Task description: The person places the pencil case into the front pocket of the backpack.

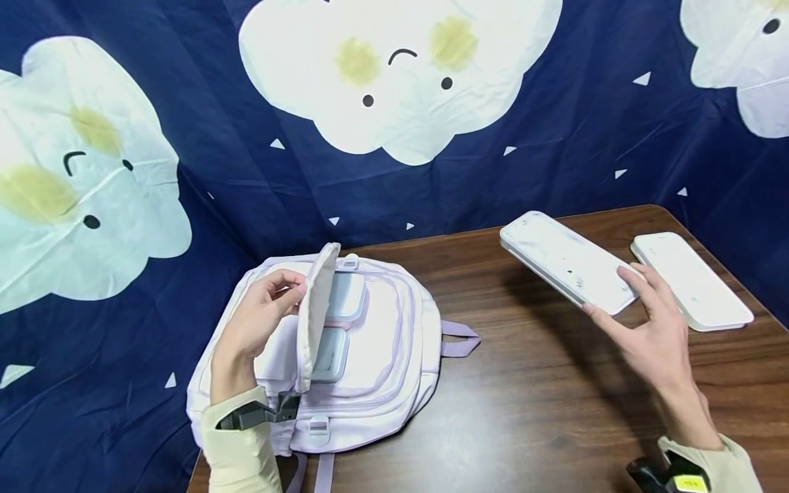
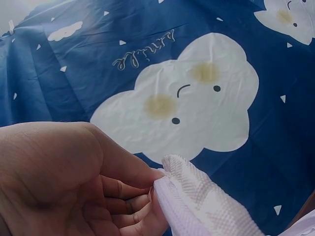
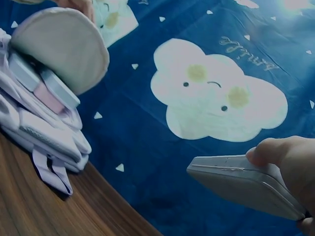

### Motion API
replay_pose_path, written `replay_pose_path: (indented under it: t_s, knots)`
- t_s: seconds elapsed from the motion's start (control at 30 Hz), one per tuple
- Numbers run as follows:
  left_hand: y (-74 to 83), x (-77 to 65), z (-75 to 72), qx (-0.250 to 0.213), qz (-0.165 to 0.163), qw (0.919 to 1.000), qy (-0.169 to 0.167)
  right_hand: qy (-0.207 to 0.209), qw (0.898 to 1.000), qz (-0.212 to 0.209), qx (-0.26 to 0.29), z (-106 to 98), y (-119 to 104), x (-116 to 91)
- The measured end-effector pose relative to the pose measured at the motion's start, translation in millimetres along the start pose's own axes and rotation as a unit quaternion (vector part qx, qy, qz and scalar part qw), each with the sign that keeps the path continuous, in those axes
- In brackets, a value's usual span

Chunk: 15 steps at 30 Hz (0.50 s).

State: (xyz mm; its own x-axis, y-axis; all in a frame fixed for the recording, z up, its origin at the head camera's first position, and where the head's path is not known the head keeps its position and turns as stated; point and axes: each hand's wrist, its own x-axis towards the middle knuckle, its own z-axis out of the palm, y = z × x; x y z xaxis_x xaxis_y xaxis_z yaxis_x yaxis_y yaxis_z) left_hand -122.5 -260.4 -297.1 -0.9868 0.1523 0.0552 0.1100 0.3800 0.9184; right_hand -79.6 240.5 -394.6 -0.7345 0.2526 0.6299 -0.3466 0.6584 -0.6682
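Observation:
My left hand [image 1: 255,322] pinches the edge of a rounded fabric flap [image 1: 319,311] between thumb and fingers, holding it raised. The flap belongs to a pale lavender backpack [image 1: 413,342] lying on the table. Behind the flap, two pale blue boxes [image 1: 346,296] sit in the pack's opening, with a pink item [image 3: 48,98] between them in the right wrist view. Above the table, my right hand [image 1: 656,335] grips one end of a flat white case [image 1: 564,263] with rounded corners; it is tilted, its far end toward the backpack.
A second flat white case [image 1: 693,281] lies at the table's right side. The brown wooden table [image 1: 493,424] meets a dark blue cloth [image 1: 394,198] with cloud faces behind it. A lavender strap loop [image 1: 459,339] sticks out from the backpack's right end.

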Motion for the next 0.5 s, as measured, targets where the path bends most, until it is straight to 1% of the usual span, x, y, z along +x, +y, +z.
replay_pose_path:
  t_s: [0.13,0.3,0.5]
  knots:
    - [-0.2,0.1,1.7,0.0,-0.002,1.0,0.004,-0.017,1.0,-0.017,0.009,5,-8,-3]
    - [0.2,-0.3,3.0,0.001,-0.002,1.0,0.003,-0.045,0.999,-0.019,0.02,11,-20,-8]
    - [-0.1,2.2,4.2,0.006,0.003,1.0,0.001,-0.075,0.996,-0.029,0.044,16,-34,-7]
